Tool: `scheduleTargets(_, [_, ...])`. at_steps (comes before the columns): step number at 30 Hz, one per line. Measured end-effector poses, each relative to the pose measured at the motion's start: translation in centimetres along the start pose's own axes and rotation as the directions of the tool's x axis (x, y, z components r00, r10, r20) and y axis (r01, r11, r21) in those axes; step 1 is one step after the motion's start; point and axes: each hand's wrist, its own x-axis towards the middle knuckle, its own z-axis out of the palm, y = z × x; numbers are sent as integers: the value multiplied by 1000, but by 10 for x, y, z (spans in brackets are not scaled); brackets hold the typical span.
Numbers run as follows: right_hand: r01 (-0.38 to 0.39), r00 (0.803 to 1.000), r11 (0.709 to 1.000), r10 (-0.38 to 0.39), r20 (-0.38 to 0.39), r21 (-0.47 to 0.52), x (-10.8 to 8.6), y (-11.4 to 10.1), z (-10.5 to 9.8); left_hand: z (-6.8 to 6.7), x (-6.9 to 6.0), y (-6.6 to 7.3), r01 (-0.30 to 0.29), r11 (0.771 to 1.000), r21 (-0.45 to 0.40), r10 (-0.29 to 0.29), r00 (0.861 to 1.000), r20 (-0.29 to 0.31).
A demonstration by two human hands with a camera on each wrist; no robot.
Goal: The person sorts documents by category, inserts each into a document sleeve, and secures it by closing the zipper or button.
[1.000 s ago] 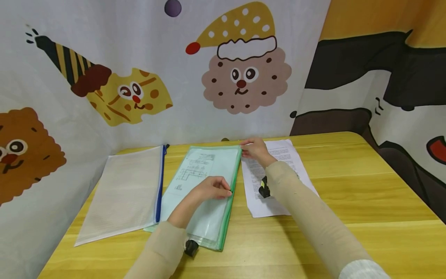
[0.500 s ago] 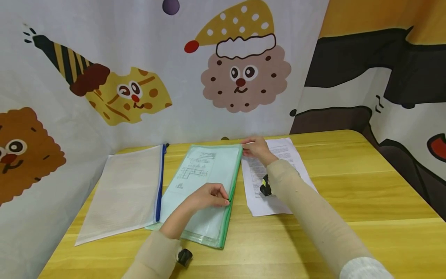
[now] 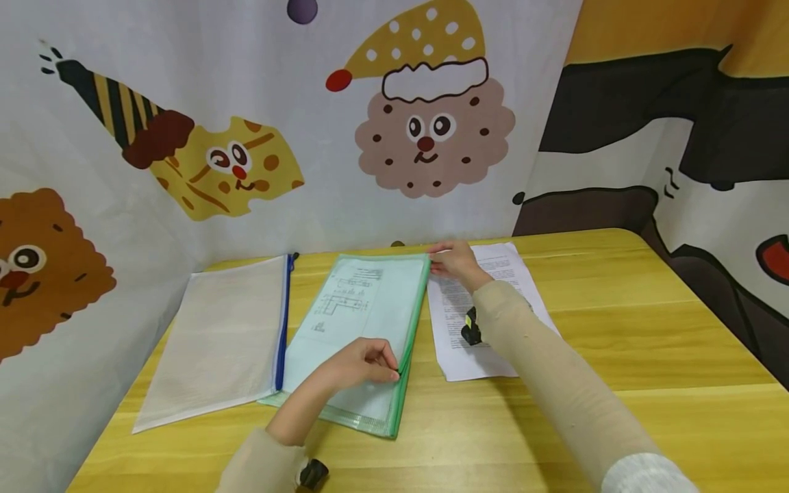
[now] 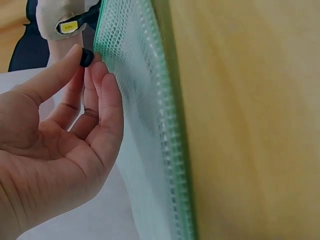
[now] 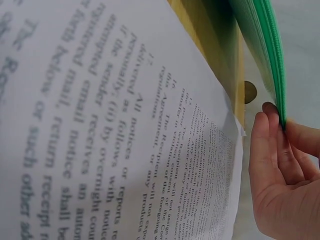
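Observation:
A green-edged mesh zip pouch [image 3: 385,301] lies on the table with a printed drawing showing through it. My left hand [image 3: 357,363] is at the zipper along its right edge; thumb and fingers pinch the small black zipper pull [image 4: 87,57], seen in the left wrist view. At the far right corner of the pouch, my right hand [image 3: 457,263] pinches the end of the green zipper [image 5: 277,65] between thumb and fingers. Under the right forearm are printed sheets [image 3: 456,352], partly hidden by the sleeve.
A whitish zip pouch [image 3: 216,342] with a blue zipper lies to the left, overlapping the green pouch's near left corner. The wooden table [image 3: 641,315] extends to the right. A cartoon-printed curtain [image 3: 333,150] hangs directly behind the table's far edge.
My left hand has slid toward the near end of the green pouch along its right edge, with the zipper pull. The right hand stays at the far corner.

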Motion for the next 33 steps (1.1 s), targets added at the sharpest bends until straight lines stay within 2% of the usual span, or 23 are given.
scheduleTargets(7, [0, 1000, 1000, 0, -5, 17, -1, 0, 0, 3, -8, -2, 0, 1000, 5, 0, 1000, 14])
scheduleTargets(19, [2, 1000, 1000, -2, -10, 1, -1, 1, 0, 6, -17, -5, -3, 999, -41, 6, 998, 55])
scheduleTargets(33, [-11, 1000, 1000, 11, -9, 8, 4, 4, -1, 10, -27, -10, -9, 999, -51, 15, 991, 132])
